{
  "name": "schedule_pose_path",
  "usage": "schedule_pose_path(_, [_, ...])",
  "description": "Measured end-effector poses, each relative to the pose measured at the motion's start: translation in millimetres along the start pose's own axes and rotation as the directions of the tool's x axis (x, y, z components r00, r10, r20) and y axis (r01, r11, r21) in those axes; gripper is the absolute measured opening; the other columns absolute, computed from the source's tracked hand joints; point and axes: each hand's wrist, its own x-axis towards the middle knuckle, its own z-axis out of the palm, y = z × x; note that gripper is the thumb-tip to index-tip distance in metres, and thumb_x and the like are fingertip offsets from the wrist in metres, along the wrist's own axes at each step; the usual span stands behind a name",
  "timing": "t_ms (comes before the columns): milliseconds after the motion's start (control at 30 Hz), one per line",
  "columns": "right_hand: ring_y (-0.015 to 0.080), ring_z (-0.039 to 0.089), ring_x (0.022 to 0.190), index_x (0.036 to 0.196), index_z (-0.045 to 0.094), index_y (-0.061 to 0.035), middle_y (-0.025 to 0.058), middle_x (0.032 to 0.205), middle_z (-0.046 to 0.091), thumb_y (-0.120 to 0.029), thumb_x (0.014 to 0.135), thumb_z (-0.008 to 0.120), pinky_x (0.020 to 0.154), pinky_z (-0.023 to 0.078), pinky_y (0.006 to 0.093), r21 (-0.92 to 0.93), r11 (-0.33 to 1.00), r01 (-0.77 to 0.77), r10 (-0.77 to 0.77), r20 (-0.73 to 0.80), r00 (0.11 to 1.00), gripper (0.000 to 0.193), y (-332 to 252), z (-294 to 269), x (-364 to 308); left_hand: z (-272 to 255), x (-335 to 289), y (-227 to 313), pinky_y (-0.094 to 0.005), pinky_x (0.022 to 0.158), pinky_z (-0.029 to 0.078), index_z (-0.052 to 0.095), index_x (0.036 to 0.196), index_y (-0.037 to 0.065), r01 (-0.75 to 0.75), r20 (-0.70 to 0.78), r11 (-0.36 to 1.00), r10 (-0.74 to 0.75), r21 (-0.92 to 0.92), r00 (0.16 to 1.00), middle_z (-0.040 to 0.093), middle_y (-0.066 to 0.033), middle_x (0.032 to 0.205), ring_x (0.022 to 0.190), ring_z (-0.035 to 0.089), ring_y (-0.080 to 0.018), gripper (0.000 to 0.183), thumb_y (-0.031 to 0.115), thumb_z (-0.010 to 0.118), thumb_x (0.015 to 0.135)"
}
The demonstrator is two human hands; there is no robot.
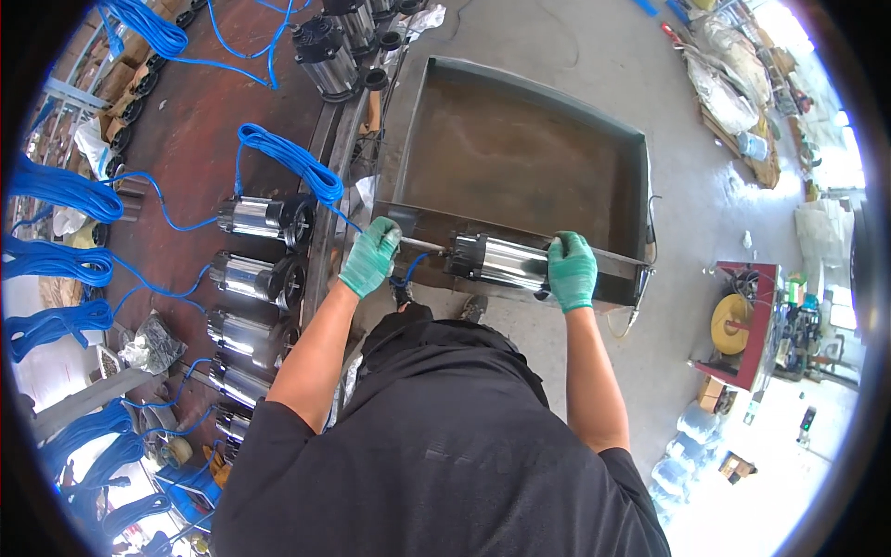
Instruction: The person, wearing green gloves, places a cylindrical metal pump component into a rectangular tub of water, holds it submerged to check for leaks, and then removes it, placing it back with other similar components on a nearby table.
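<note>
My right hand (572, 270), in a green glove, grips the right end of a shiny steel pump motor (497, 261) with a black end cap. The motor lies sideways on the near rim of a large rusty metal tank (429, 225). My left hand (369, 256), also green-gloved, is closed around a thin rod or shaft sticking out of the motor's left end, right beside its blue cable (409, 268). Both forearms reach forward over my black shirt.
On the reddish bench to the left lie several more steel pump motors (264, 219) with coiled blue cables (283, 158). More motors (327, 58) stand at the tank's far left. A red stand with a yellow reel (738, 320) sits on the concrete floor to the right.
</note>
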Motion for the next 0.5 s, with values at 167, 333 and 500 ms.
schedule_pose_path(167, [0.0345, 0.067, 0.090, 0.100, 0.072, -0.0059, 0.0148, 0.098, 0.070, -0.019, 0.093, 0.064, 0.082, 0.053, 0.0435, -0.001, 1.000, -0.030, 0.030, 0.003, 1.000, 0.016, 0.2, -1.1, -2.0, 8.1, 5.5, 4.5, -0.0250, 0.043, 0.041, 0.056, 0.100, 0.013, 0.055, 0.026, 0.998, -0.054, -0.032, 0.998, 0.051, 0.0032, 0.071, 0.049, 0.046, -0.0071, 0.014, 0.025, 0.057, 0.106])
schedule_pose_path(333, [0.0345, 0.067, 0.090, 0.099, 0.072, -0.0063, 0.0148, 0.096, 0.070, -0.019, 0.093, 0.064, 0.082, 0.053, 0.0440, -0.021, 1.000, -0.013, 0.013, 0.001, 1.000, 0.016, 3.2, 0.5, -0.7, -2.2, 21.1, 12.8, -0.0302, 0.040, 0.041, 0.056, 0.093, 0.012, 0.452, 0.138, 0.886, -0.437, -0.104, 0.889, 0.052, 0.0005, 0.064, 0.041, 0.044, -0.0113, 0.022, 0.028, 0.055, 0.107])
schedule_pose_path(500, [0.0351, 0.066, 0.090, 0.096, 0.072, -0.0068, 0.0140, 0.095, 0.070, -0.020, 0.093, 0.063, 0.082, 0.053, 0.0453, -0.054, 0.999, 0.009, -0.008, 0.017, 1.000, 0.016, 3.1, 0.7, 1.5, -6.6, 25.2, -5.0, -0.0338, 0.048, 0.049, 0.061, 0.108, 0.007, 0.583, 0.257, 0.789, -0.533, -0.192, 0.806, 0.059, -0.0014, 0.074, 0.053, 0.056, -0.0128, 0.019, 0.025, 0.054, 0.107])
